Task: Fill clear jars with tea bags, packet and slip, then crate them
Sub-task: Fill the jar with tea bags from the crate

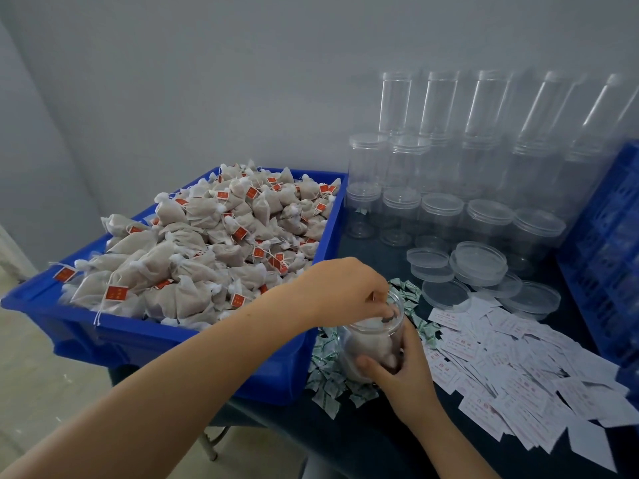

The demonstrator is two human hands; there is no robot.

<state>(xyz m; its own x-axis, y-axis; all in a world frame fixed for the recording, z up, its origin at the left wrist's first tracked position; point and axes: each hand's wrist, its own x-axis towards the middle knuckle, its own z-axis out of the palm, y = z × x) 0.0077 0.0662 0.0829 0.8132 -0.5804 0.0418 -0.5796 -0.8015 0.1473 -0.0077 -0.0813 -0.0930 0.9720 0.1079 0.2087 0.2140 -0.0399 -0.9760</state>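
A clear jar (371,340) stands tilted on the dark table, partly filled with tea bags. My right hand (404,368) grips its side from the near right. My left hand (349,288) hovers over the jar's mouth, fingertips curled down into the opening; whether they pinch a tea bag is unclear. A blue bin (138,337) heaped with tea bags (207,243) with red tags sits to the left. Small green-and-white packets (328,371) lie scattered around the jar. White paper slips (511,371) spread out to the right.
Several empty clear jars (442,160) stand stacked against the wall at the back right. Loose clear lids (480,267) lie in front of them. A blue crate (608,243) stands at the right edge. The floor shows at the lower left.
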